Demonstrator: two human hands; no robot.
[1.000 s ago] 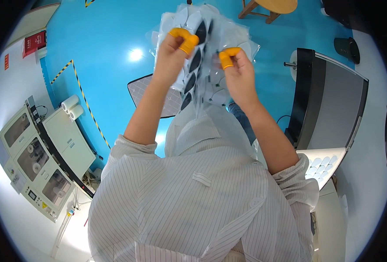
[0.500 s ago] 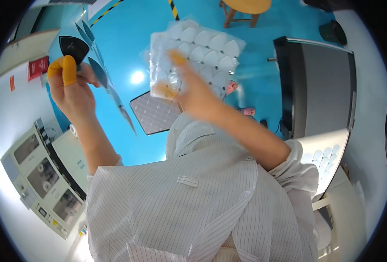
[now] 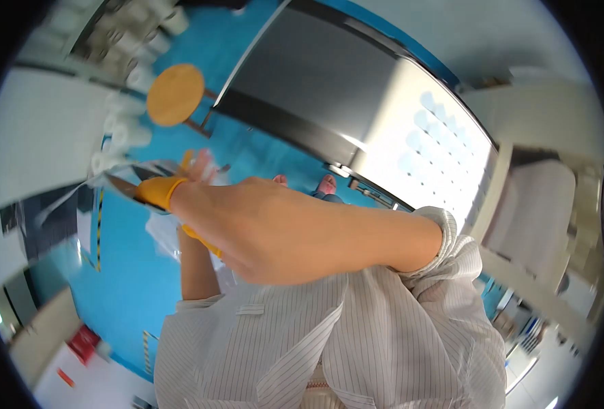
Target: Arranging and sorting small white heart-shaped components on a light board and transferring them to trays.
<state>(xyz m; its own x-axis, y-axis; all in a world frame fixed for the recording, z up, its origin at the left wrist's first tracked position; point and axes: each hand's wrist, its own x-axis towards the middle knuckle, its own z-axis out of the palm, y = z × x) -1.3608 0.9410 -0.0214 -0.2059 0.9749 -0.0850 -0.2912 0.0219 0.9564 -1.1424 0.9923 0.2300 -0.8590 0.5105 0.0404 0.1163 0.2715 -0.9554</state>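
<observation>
Blue glossy floor [image 3: 118,293] spreads below a bright room whose edges curve at the rim. At far left, dark blurred shapes [image 3: 50,218] show against a pale surface; what they are I cannot tell. One red box-like package [image 3: 84,343] sits lower down, and yellow-and-black striped tape [image 3: 99,232] marks the floor. Next comes one dark, pointed, leaf-shaped piece [image 3: 121,185], the thing being handled, out at the fingertips above the floor, with thin clear plastic film [image 3: 162,235] just below it. Beyond are several blurred white rolls [image 3: 128,133], too smeared to count, and one round wooden stool [image 3: 176,94]. Largely hidden behind the other, the left hand [image 3: 203,169] does not show whether it pinches or is spread. The right hand [image 3: 261,232] lies across it, one covered fingertip over the dark piece; whether a thumb presses from beneath I cannot tell. Three yellow finger covers [image 3: 157,192] are visible altogether. Handling the piece and film with both hands close together seems the step in hand; the next move would call for a light, steady hold that avoids creasing. Further right come two pink shoes [image 3: 327,184], one grey-and-black cabinet-like unit [image 3: 308,68], and one bright white panel [image 3: 377,167] bearing pale blue rounded pieces [image 3: 421,142], too blurred to count.
</observation>
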